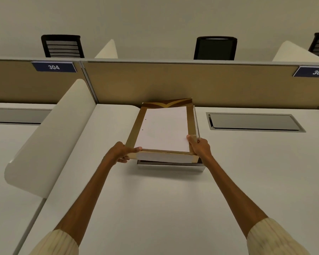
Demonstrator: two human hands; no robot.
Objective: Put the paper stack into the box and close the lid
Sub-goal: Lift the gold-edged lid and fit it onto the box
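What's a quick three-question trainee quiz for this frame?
1. True or false: only the right hand grips the gold box.
2. Which number is on the sign at the left of the partition? A) 304 B) 310 C) 340
3. Fill in: the white paper stack lies ____ the gold box's rim, its top uncovered.

Key: 1. False: the left hand grips the other near corner. 2. A. 3. inside.
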